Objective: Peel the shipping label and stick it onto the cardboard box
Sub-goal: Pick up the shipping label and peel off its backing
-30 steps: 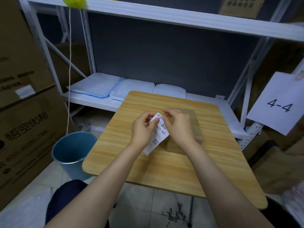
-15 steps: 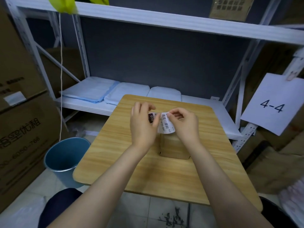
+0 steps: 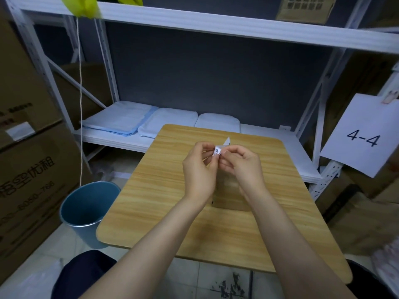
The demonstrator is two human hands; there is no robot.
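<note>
Left hand: the left hand is raised above the table, thumb and forefinger closed in a pinch on the left edge of the shipping label.
Right hand: the right hand faces it, fingers curled and closed in a pinch on the right edge of the same label; the two hands' fingertips nearly touch.
Shipping label: the shipping label is a small white paper with dark print, held between the two hands. It is folded or curled, and one white corner pokes up behind the fingertips. Whether that corner is label or backing cannot be told.
Cardboard box: the cardboard box sits on the table directly under the hands, mostly hidden by the wrists. Only its brown top and near edge show between the forearms.
Key relation: the label is above the box and slightly toward its far side, not touching it. Both hands are equally near the label; the box lies straight down and a little toward the person.
Step in hand: likely separating the label from its backing at a corner; sticking is not yet done.
Table: a light wooden table with rounded corners carries the box.
Bin: a blue waste bin stands on the floor just left of the table, nearer the left hand, a likely place for the backing.
</note>
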